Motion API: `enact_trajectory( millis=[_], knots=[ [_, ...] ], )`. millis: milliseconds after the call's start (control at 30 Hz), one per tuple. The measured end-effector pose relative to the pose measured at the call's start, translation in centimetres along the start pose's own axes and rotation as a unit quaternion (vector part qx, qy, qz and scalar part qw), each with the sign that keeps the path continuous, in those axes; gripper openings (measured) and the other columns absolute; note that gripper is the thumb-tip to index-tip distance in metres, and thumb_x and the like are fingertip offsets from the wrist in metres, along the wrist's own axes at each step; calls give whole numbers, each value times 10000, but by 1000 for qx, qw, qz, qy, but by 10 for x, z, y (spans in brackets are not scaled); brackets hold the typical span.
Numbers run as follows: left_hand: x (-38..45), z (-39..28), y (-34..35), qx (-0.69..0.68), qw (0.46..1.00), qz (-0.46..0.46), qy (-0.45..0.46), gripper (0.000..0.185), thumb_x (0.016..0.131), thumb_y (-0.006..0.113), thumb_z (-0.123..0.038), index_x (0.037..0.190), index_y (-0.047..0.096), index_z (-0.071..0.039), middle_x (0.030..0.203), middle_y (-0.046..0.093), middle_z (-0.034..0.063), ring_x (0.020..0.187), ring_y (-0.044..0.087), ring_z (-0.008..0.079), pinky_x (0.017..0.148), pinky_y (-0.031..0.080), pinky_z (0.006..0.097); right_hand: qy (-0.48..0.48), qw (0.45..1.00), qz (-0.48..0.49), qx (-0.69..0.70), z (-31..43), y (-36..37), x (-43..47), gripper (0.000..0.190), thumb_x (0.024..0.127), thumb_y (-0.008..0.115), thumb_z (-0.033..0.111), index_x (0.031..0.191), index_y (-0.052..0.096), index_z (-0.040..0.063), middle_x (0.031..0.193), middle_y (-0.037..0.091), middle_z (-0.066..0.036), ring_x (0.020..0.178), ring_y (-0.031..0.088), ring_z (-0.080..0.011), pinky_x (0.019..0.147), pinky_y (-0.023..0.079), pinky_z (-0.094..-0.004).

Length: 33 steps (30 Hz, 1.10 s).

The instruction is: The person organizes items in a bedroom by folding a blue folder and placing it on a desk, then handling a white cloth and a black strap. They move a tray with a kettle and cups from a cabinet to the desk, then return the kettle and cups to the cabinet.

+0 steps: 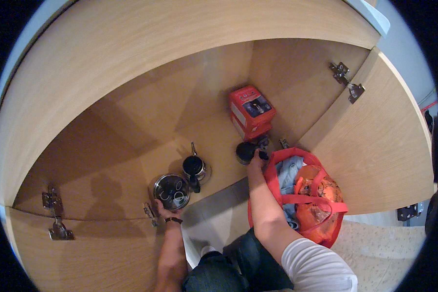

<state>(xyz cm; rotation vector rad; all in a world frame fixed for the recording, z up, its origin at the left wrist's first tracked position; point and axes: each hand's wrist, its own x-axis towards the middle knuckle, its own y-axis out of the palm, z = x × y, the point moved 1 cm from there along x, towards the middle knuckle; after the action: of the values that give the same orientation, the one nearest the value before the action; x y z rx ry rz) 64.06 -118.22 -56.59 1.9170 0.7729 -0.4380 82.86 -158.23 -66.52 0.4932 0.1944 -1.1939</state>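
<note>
My left hand (164,210) grips the near edge of a round container (172,192), dark and glassy on top with a shiny rim, at the cabinet's front edge. Just right of it stands a small metal pot (193,167) with a black lid and a black handle facing me. My right hand (256,161) is around the handle side of a second dark-topped pot (244,153), deeper in on the right. The fingers partly hide that handle. Whether either held thing rests on the cabinet floor I cannot tell.
A red printed box (253,113) stands in the cabinet's back right corner. Beneath my right forearm, a red bag (272,179) holds light blue cloth (290,171) and an orange plastic bag (319,204). The right door (379,146) and left door (84,252) hang open on metal hinges.
</note>
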Motion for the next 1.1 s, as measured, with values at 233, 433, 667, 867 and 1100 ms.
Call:
enact_trajectory(
  millis=[233,433,667,867,1100],
  knots=[
    [17,-3,-8,-11,998,60,17,660,855,588,-594,1324,527,-134,1338,559,61,1188,545,311,996,448,503,-170,937,109,-285,67,13,-45,269,817,736,148,1018,659,-12,990,693,-158,884,659,-273,822,501,-371],
    [41,-2,-21,-20,998,38,38,636,867,594,-568,1325,526,-132,1337,561,63,1188,546,296,1012,438,473,-336,844,203,-366,74,24,-50,243,772,721,55,1005,673,4,976,689,-185,904,662,-297,854,489,-355],
    [51,-3,-33,2,999,-16,48,648,847,614,-578,1322,523,-147,1353,543,51,1186,542,279,1007,441,468,-272,851,262,-366,86,23,-55,446,724,734,19,1156,623,9,1162,635,-190,1118,579,-334,1007,428,-389],
    [59,2,-44,-8,996,-80,35,602,854,624,-536,1301,515,-147,1321,552,51,1177,539,258,977,460,450,-249,880,310,-260,100,10,-80,918,623,730,-112,1433,338,64,1344,493,-149,1250,475,-282,1076,353,-361],
    [76,11,-61,24,991,-48,125,556,905,583,-490,1317,484,-130,1316,545,45,1157,545,244,980,453,400,-306,876,313,-205,88,-8,-79,943,608,668,-113,1447,278,69,1383,422,-145,1290,417,-283,1100,316,-382]
  ],
)
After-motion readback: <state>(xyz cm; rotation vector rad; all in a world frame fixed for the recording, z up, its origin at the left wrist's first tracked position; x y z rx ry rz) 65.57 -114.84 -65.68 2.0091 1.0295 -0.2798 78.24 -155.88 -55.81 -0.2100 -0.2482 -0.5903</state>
